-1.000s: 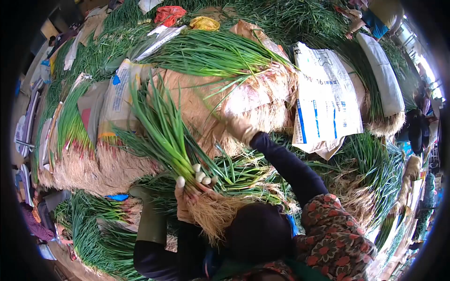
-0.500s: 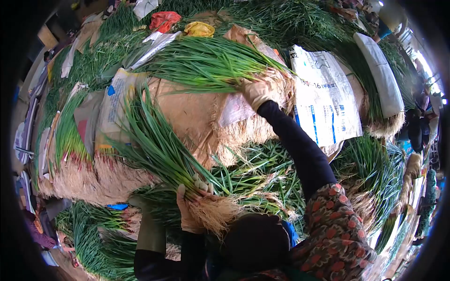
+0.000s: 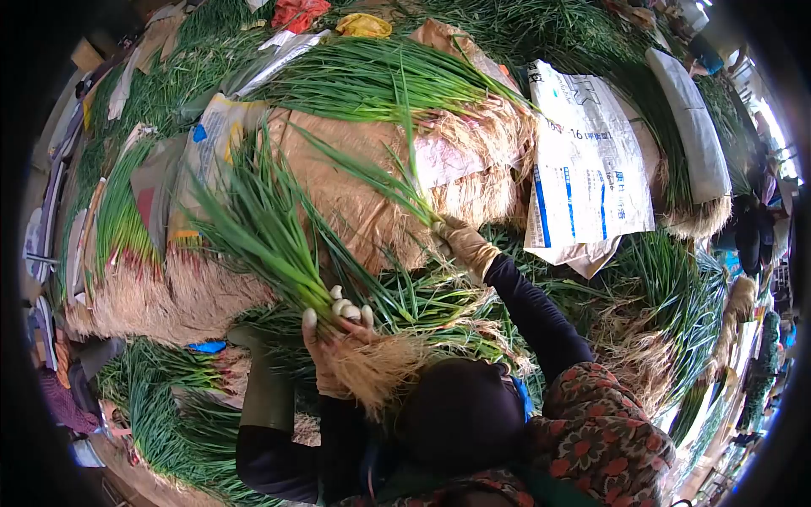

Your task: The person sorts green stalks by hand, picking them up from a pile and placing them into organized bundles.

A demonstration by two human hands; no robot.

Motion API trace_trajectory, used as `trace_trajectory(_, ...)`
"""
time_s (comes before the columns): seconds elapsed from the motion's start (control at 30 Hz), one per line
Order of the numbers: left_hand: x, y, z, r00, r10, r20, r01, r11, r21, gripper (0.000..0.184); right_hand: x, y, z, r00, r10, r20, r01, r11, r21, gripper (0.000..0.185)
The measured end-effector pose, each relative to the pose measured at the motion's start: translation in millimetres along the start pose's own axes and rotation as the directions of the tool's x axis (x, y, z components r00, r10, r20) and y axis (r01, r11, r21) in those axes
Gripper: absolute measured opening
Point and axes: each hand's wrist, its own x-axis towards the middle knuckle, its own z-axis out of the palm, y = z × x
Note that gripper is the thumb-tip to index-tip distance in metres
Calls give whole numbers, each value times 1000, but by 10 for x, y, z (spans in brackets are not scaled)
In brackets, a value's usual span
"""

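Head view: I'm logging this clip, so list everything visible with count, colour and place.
Held bunch: one, green with tan roots, lower centre
Held stalks: a few, green, centre
Laid-out stalks: many, green, upper centre
Brown sacking: one large stretch, below them
Printed sack: one, white and blue, right of centre
Rolled sheet: one, pale grey, upper right
Red bag: one, top
Yellow bag: one, top
Other stalk piles: several, green, all around
Far edges: too dark and warped to count
Left hand: one, beige, round the held bunch
Right hand: one, beige, gripping the held stalks
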Motion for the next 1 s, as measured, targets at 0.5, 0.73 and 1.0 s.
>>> trace_trajectory(0.5, -30, 59, -333, 936, 56, -347, 180, 773, 608, 42, -77, 349, 1123, 889, -20, 457, 373, 607, -701, 38)
trace_trajectory(0.73, -39, 30, -196, 943, 21, -333, 215, 724, 655, 47, -102, 437, 1183, 810, -248, 532, 576, 166, -800, 34)
trace_trajectory(1.0, 123, -119, 28, 982, 47, -183, 37, 902, 431, 39, 79, 148, 1013, 952, -293, 90, 254, 590, -766, 22)
